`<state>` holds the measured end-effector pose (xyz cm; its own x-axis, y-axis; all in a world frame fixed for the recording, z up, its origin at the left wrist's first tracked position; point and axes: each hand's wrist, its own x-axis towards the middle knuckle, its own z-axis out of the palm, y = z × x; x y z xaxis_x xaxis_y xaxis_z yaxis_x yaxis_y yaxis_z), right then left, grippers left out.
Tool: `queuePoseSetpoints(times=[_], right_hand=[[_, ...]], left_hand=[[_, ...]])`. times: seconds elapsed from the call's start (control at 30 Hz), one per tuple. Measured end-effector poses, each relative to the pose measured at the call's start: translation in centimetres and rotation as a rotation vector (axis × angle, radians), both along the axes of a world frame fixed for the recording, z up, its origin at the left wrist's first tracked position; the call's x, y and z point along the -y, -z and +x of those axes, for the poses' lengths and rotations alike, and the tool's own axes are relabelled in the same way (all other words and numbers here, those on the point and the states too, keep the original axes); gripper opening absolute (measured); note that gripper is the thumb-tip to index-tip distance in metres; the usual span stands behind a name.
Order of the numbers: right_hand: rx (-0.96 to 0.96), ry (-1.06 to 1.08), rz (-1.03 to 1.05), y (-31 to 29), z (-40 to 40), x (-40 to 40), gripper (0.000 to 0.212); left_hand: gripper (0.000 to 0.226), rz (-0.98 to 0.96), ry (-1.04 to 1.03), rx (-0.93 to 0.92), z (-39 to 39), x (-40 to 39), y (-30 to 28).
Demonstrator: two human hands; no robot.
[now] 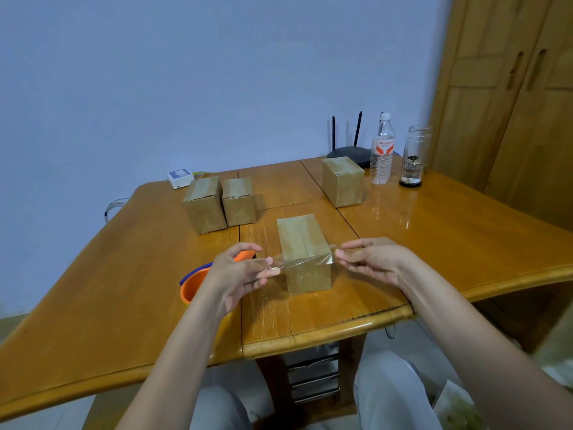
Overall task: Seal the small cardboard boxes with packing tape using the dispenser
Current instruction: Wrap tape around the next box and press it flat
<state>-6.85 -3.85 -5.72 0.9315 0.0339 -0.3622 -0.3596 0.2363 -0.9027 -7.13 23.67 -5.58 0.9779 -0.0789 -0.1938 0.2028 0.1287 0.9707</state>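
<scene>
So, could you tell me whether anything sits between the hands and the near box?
Nothing visible does: the left hand and right hand flank the near box, each pinching an end of the clear tape strip across its front edge.

Four cardboard boxes [304,252], one dispenser [198,282]; two bottles [383,150] — one router [348,152]

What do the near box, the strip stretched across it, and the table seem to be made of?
Near box: brown cardboard, matte, folded flaps with a centre seam. Strip: clear glossy plastic tape, see-through and wrinkled. Table: wood, apparently varnished; visible grain, bright reflections.
</scene>
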Motion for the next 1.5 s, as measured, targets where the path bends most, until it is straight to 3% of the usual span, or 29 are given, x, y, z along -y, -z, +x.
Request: queuePoseSetpoints(times=[0.2, 0.47, 0.6, 0.67, 0.77, 0.83, 0.9, 0.97, 1.07, 1.2, 1.33, 1.5], right_hand=[[-0.014, -0.001, -0.036, -0.2, 0.1, 0.0, 0.056], [-0.114, -0.003, 0.18, 1.2, 0.1, -0.9, 0.056], [-0.133, -0.003, 0.187, 1.2, 0.4, -0.6, 0.041], [-0.147, -0.033, 0.115, 0.8, 0.5, -0.4, 0.038], [-0.147, -0.097, -0.193, 0.6, 0.4, -0.6, 0.042], [-0.124, -0.07, -0.226, 0.8, 0.2, -0.8, 0.041], [-0.076, -0.038, -0.223, 1.1, 0.0, -1.2, 0.037], [0.028, -0.01, -0.353, 1.5, -0.1, -1.3, 0.032], [0.32, 0.101, -0.557, 1.6, -0.3, -1.0, 0.027], [0.642, -0.058, -0.561, 0.7, -0.5, -0.8, 0.04], [0.687, -0.22, -0.689, 1.4, -0.4, -0.5, 0.039], [0.669, -0.245, -0.619, 2.1, -0.6, 0.0, 0.044]], left_hand=[[0.041, 0.002, -0.033, -0.004, -0.3, 0.3, 0.2], [0.03, -0.061, -0.106, -0.058, -1.2, 2.0, 1.5], [0.028, -0.034, -0.114, -0.062, -1.2, 2.5, 1.4], [0.027, -0.039, -0.121, -0.076, -1.0, 2.6, 1.5], [0.03, -0.033, -0.13, -0.076, -1.0, 2.7, 1.7], [0.034, 0.014, -0.13, -0.041, -1.1, 2.9, 2.1], [0.032, 0.078, -0.124, 0.005, -1.4, 3.1, 2.6], [0.025, 0.176, -0.129, 0.089, -1.6, 3.4, 3.0], [0.021, 0.366, -0.163, 0.26, -1.6, 3.4, 2.9], [0.029, 0.529, -0.092, 0.493, -1.3, 2.6, 1.9], [0.038, 0.784, 0.031, 0.694, -0.8, 1.8, 2.0], [0.041, 0.719, 0.056, 0.679, -0.4, 1.2, 2.3]])
